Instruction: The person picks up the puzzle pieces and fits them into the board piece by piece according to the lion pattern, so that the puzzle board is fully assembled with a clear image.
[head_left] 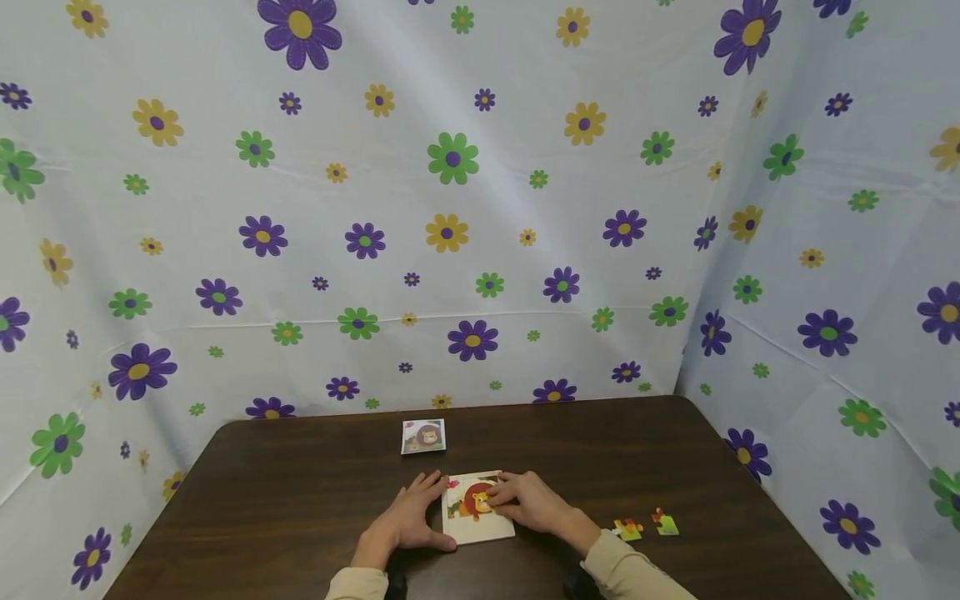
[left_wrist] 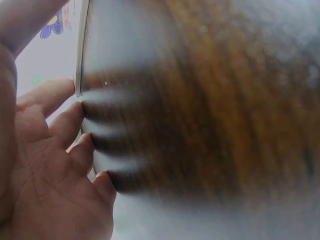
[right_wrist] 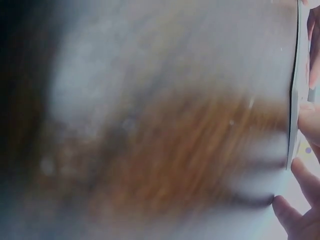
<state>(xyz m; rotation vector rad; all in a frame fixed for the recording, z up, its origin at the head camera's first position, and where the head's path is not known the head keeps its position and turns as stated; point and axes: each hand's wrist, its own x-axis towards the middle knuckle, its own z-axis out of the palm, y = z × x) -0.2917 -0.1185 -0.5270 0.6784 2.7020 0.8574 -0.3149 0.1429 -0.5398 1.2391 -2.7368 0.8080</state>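
Note:
A white puzzle board (head_left: 480, 533) lies on the dark table, its picture a lion with a brown mane; part of the lower right is bare. My left hand (head_left: 408, 517) spreads along the board's left edge, thumb at the near corner and fingertips at the far one. In the left wrist view its fingers (left_wrist: 67, 122) reach down to the tabletop beside the board's edge. My right hand (head_left: 536, 502) reaches over the right side, thumb and forefinger close together on a puzzle piece by the lion's face. The other fingers (right_wrist: 287, 207) rest beyond the board's edge. The fingers partly hide the piece.
Two loose puzzle pieces, one (head_left: 628, 529) near the right forearm and another (head_left: 665, 522) farther right, lie on the table (head_left: 315, 492). A lion picture card (head_left: 423, 437) lies behind the board. A flowered cloth (head_left: 510, 275) hangs behind the table and on both sides.

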